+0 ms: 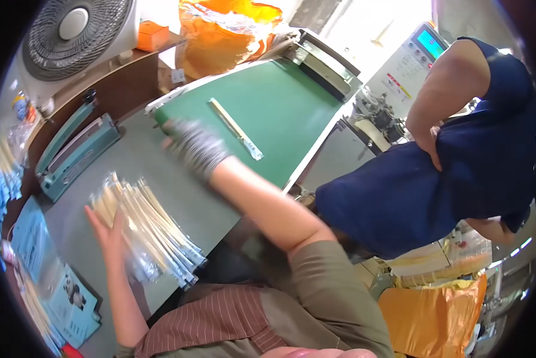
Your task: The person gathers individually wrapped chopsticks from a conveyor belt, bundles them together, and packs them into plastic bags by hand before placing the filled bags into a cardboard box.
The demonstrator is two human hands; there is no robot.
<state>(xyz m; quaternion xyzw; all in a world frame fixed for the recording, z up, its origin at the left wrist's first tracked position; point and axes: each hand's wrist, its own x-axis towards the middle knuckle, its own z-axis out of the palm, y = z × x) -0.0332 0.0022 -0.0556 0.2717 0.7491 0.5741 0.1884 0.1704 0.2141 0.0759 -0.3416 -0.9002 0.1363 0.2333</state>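
Observation:
A pile of thin, clear-wrapped packets with pale sticks [155,227] lies on the grey table [178,191]. My bare left hand [108,230] rests against the pile's left side, thumb and fingers apart; some of its fingers are hidden by the packets. My right hand [195,146], in a grey-and-white striped glove, is stretched out over the near left end of the green conveyor belt [280,101]. It is smeared by motion, and whether it holds anything cannot be made out. One wrapped packet [235,128] lies alone on the belt, to the right of my right hand.
A teal sealer [77,155] stands at the table's left, below a fan [74,27]. Blue printed bags [71,298] lie at lower left. A co-worker in dark blue [423,173] stands at right beside a machine [399,71]. Orange bags [226,36] are behind.

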